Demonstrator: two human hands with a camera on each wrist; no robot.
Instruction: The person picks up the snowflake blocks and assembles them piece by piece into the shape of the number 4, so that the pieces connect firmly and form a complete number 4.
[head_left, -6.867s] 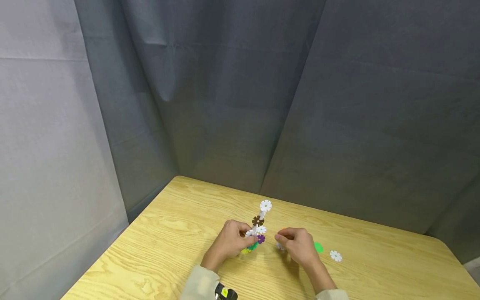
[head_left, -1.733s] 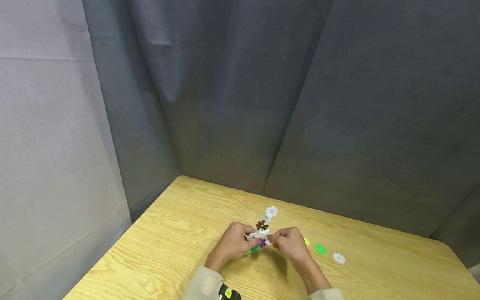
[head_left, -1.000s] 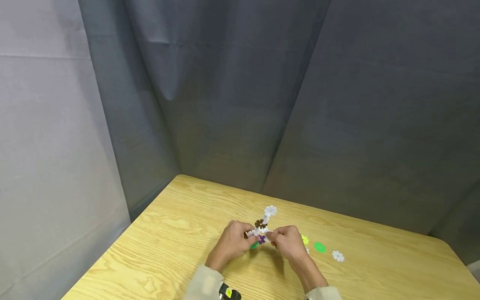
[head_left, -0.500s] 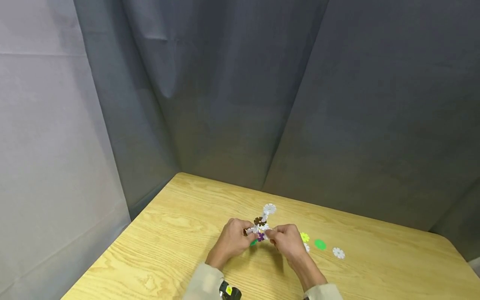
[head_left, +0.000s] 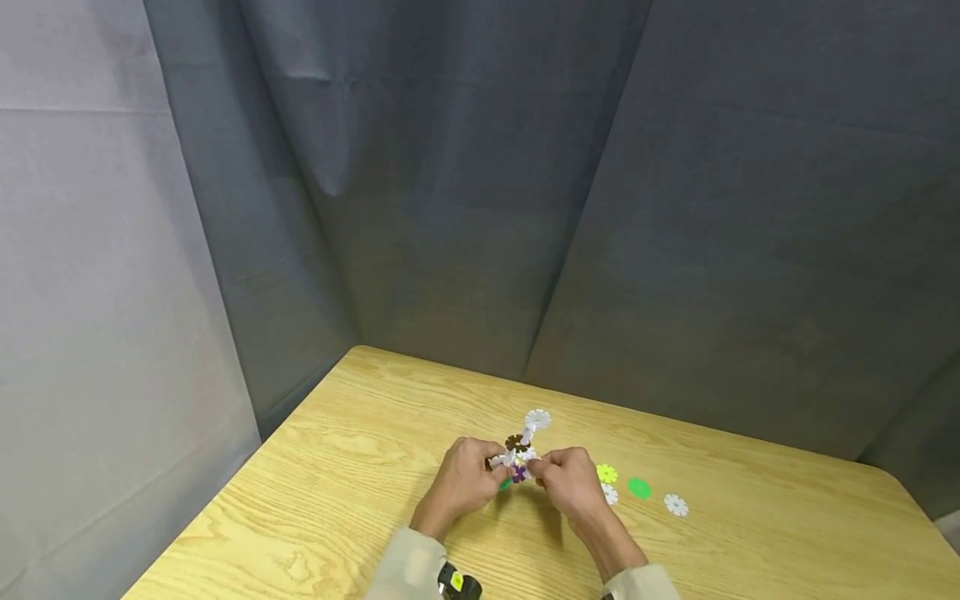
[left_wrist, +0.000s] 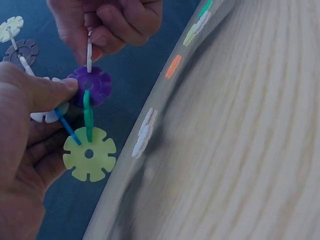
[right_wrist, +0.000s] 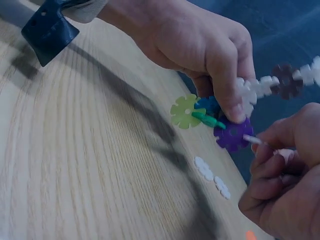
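A light wooden table (head_left: 337, 500) is seen in front of grey curtains (head_left: 675, 208). Above the table, a small chain of plastic snowflake discs (head_left: 519, 450) is held between both hands. The left hand (head_left: 461, 483) is closed around the chain, with the thumb pressed on the purple disc (left_wrist: 90, 86); just below this thumb a green disc (left_wrist: 88, 116) and a yellow-green disc (left_wrist: 89, 154) are joined, and a blue disc (right_wrist: 207, 105) is partly hidden behind the fingers. A thin white disc (left_wrist: 89, 52) is pinched edge-on by the right hand (head_left: 570, 481) and is placed at the upper slot of the purple disc. Beyond the left hand, the chain is continued by white discs and a brown disc (right_wrist: 286, 80). On the table just beside the right hand, on its outer side, four loose discs are lying: a yellow one (head_left: 606, 473), a white one (head_left: 609, 494), a green one (head_left: 639, 488) and, further out, another white one (head_left: 675, 505).
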